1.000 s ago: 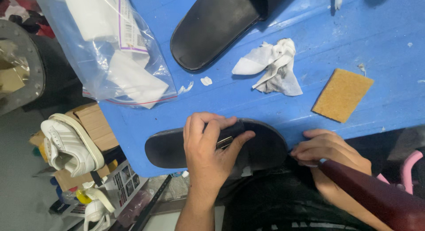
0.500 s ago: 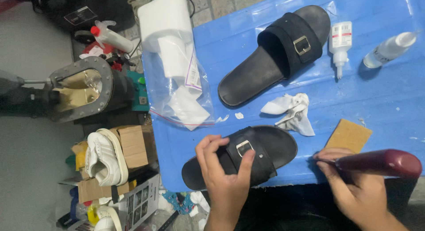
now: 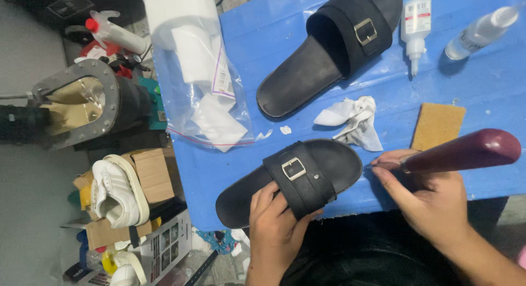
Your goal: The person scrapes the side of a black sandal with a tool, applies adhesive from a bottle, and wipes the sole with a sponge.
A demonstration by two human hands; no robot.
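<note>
I look down at a blue tabletop [image 3: 482, 99]. A black sandal [image 3: 290, 179] lies at the near edge, strap up, with a small metal buckle [image 3: 293, 168] on top. Its heel end hangs a bit over the edge.

My left hand [image 3: 274, 231] is on the sandal. The fingers curl over the near side, next to the strap, and press it down. My right hand [image 3: 430, 201] is closed around a tool with a dark red handle [image 3: 466, 150]. The tool's tip sits under my fingertips, just beside the toe of the sandal. I cannot see the tip itself.

I think the sandal is light. The sole looks thick and a little bendy, like foam or rubber, so it will not break. It looks dull, not slippery. The strap is softer and can fold. The best place to hold it is the sole edge by the strap, where my left hand is now. The buckle is hard and small, so it is a bad place to grab.

A second black sandal [image 3: 329, 50] lies farther back. A crumpled white cloth [image 3: 353, 121] lies between the two. A tan square pad [image 3: 438, 126] is near my right hand.
</note>
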